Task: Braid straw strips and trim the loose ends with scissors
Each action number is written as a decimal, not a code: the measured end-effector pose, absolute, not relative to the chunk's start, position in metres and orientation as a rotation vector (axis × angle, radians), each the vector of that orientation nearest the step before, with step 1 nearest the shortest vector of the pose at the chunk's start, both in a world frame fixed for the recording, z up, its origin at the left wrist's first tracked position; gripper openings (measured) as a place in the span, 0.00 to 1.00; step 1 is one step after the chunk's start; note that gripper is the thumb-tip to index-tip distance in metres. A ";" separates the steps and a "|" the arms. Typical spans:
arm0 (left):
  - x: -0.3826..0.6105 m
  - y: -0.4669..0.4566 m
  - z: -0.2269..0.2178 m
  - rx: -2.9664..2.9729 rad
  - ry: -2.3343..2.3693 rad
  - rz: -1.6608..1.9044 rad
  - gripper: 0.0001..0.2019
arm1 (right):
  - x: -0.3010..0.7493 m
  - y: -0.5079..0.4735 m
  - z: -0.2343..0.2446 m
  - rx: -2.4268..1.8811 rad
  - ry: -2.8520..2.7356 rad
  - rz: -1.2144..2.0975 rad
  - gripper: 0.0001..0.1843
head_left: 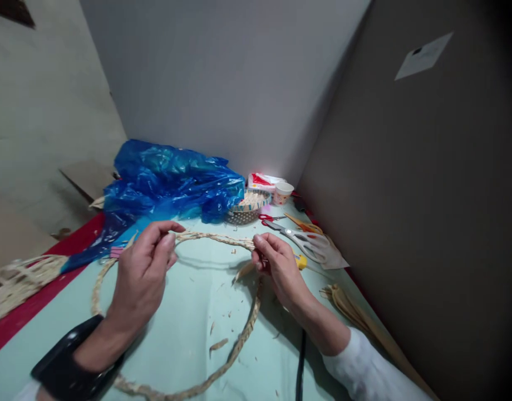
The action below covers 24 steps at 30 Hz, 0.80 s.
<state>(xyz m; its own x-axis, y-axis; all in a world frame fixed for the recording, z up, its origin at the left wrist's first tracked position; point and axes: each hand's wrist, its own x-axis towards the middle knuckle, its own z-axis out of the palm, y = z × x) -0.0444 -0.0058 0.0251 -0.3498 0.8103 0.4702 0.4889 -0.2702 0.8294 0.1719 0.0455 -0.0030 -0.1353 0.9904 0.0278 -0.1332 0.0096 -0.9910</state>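
Note:
A long braid of pale dried plant fibre (214,238) stretches between my two hands above the table. My left hand (145,264) pinches it at the left, thumb against fingers. At the other end, my right hand (276,264) has its fingertips closed on the braid. From there the braid hangs down and loops across the tabletop towards me, then back up on the left past my left wrist. A pink clip (116,252) shows beside my left hand, close to the braid; whether it grips the braid I cannot tell.
A blue plastic bag (172,178) lies at the back, beside a woven basket (247,209) and a paper cup (283,193). Red-handled scissors (266,218), large white-handled scissors (310,242) and a yellow tool (301,262) lie at right. Fibre bundles (352,306) lie at both sides; scraps dot the table.

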 end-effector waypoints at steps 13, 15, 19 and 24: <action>-0.088 0.001 0.126 1.542 1.750 1.930 0.14 | 0.200 0.073 0.044 -0.868 -1.425 1.120 0.20; -0.083 0.010 0.136 1.671 1.692 1.806 0.08 | 0.199 0.074 0.064 -0.842 -1.541 1.083 0.19; -0.056 0.021 0.145 1.854 1.381 1.349 0.18 | 0.184 0.069 0.105 -0.802 -1.767 0.994 0.14; -0.029 0.017 0.161 1.915 1.144 1.118 0.15 | 0.155 0.059 0.141 -0.599 -1.931 1.052 0.20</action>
<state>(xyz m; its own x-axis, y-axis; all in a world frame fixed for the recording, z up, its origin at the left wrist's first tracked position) -0.0294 0.0167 0.1608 0.2609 0.9026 0.3424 0.3633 -0.4204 0.8314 0.1550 0.0586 0.1412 -0.5364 0.7181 0.4434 0.0165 0.5342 -0.8452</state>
